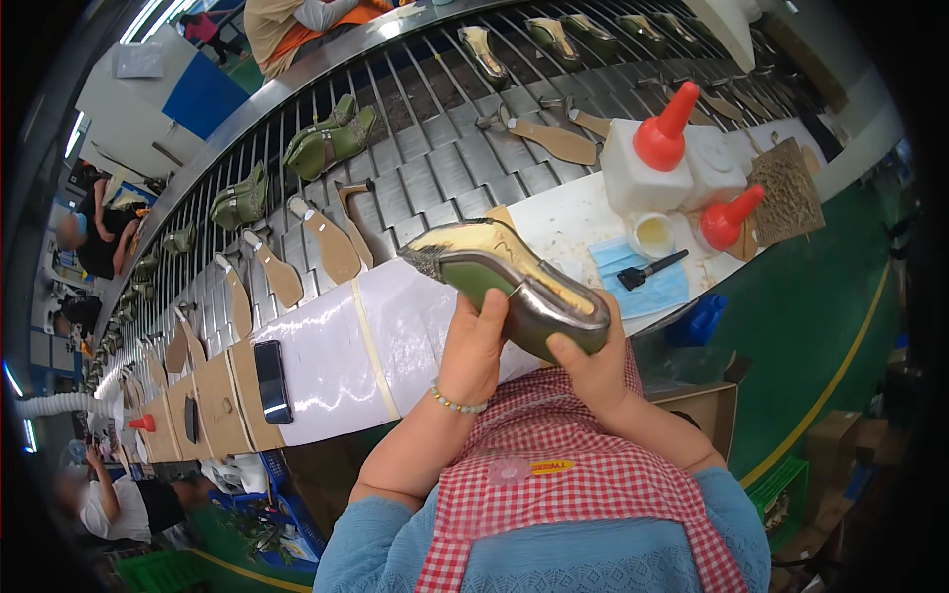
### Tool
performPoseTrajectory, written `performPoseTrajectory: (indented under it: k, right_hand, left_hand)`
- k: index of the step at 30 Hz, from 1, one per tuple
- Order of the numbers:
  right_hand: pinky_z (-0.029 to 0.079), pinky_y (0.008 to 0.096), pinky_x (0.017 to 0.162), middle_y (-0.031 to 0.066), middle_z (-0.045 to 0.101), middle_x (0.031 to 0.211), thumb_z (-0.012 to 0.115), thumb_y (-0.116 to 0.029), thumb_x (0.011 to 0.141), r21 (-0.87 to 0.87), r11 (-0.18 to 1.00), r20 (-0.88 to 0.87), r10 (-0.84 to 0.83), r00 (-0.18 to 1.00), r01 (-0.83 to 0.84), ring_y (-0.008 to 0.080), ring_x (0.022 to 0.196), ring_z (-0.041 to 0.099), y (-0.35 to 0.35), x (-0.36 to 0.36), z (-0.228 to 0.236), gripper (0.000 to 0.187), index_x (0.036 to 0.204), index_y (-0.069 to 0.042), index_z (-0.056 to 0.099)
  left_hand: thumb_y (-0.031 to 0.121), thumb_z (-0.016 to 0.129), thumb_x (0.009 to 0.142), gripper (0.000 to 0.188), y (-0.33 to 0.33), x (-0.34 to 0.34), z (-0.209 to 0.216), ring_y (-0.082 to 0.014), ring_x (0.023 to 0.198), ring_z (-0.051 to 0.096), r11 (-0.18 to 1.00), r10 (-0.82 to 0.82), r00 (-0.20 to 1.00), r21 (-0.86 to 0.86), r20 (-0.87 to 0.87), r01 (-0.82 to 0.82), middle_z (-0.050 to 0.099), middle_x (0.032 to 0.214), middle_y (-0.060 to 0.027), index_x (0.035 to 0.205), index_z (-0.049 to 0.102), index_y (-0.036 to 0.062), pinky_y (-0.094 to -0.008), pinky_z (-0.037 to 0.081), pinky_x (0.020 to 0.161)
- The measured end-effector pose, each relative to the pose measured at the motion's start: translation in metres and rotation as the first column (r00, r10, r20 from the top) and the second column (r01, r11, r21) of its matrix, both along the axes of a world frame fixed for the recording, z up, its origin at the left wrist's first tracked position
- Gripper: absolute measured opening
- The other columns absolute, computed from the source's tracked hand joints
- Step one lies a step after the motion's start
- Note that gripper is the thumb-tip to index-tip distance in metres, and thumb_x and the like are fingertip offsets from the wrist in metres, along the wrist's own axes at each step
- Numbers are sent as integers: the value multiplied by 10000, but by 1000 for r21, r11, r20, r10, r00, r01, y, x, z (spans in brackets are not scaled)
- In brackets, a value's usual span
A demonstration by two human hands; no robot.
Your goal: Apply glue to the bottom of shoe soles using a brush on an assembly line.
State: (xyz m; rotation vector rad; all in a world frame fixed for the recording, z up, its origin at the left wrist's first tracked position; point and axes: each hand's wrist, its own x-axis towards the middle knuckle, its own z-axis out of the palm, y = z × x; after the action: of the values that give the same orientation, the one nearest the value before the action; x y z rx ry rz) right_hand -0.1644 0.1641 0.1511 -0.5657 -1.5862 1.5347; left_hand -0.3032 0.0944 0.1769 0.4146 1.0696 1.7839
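Note:
Between my two hands is a green and metallic-brown shoe (529,311), its pale, unsoled underside turned up. My left hand (473,346) is closed round its near side, the thumb pressed on the green part. At the toe end my right hand (596,364) grips it, thumb on the near side and fingers on the far side. To the right of the shoe, a black-handled brush (652,270) rests on a blue face mask (618,289). A small cup of pale liquid (652,235) stands beside them.
White bottles with red nozzles (647,163) stand at the right, near a rough brown block (788,193). Beyond the bench runs a slatted metal conveyor (435,178) with green shoes (331,141) and loose soles (331,242). A phone (272,381) lies at the left.

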Motion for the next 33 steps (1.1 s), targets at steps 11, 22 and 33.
performPoseTrajectory:
  k: [11,22,33]
  right_hand:
    - [492,304,897,106,597,1158,724,-137,839,-710,688,-247,-45,968,-149,168,1045,584,7,-6,14,507,1261,-1,478]
    - [482,380,944,194,566,1232,845,-184,693,505,862,6,33,999,-31,319,1094,588,-15,-21,14,742,1288,15,449]
    - [471,412,988,122,639,1181,595,-81,859,893,449,-31,144,989,-37,275,1136,587,-22,-38,21,224,1079,-43,613]
  left_hand:
    - [711,186,940,840,-13,-7,12,-253,1308,436,990,-135,985,46,111,131,460,1414,-125,1414,364,40,-417,334,1080]
    - [389,480,961,408,-4,-21,-30,-295,1001,609,945,3,875,285,484,-161,636,1090,-129,1133,586,34,-418,504,904]
    - [329,269,1053,422,5,-28,-5,-113,656,475,718,-546,564,693,620,-67,541,699,29,782,532,140,-293,417,693]
